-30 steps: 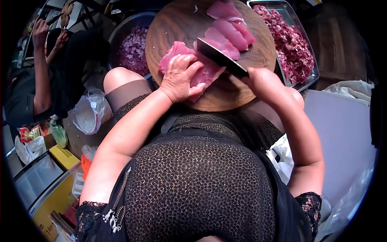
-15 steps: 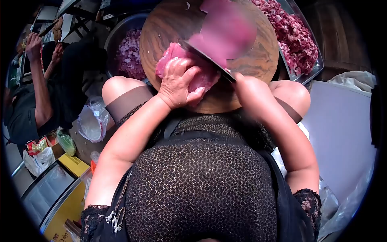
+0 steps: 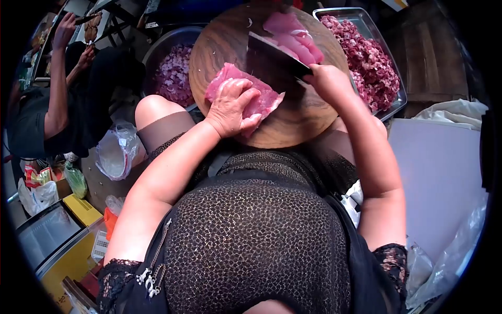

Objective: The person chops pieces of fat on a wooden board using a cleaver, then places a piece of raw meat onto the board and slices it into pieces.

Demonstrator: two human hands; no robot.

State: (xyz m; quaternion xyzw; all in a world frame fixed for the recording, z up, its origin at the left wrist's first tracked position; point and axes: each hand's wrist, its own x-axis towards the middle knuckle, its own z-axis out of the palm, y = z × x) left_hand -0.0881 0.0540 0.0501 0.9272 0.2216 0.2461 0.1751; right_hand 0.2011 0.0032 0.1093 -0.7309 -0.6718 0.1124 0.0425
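Observation:
My left hand (image 3: 230, 108) presses on a block of raw pink meat (image 3: 265, 100), its fingers curled over the upper left part. My right hand (image 3: 328, 83) is closed round the handle end of a cleaver (image 3: 274, 56), whose wide dark blade slants across the board. The blade stands apart from the block, to its upper right. Just beyond the blade lie several slices of pink meat (image 3: 295, 39). Everything rests on a round wooden chopping board (image 3: 212, 47) between the knees. Most of the cleaver's handle is hidden in my right fist.
A metal tray (image 3: 400, 99) of chopped red meat stands right of the board, and a round bowl (image 3: 151, 68) of paler chopped pieces stands left. Further left, another person (image 3: 57, 115) holds up skewered food. A pale flat surface (image 3: 434, 178) lies at right, with plastic bags around.
The cleaver has moved up and right, off the meat block. The blurred pink slice by the blade now lies with the other slices. My left hand stays on the block.

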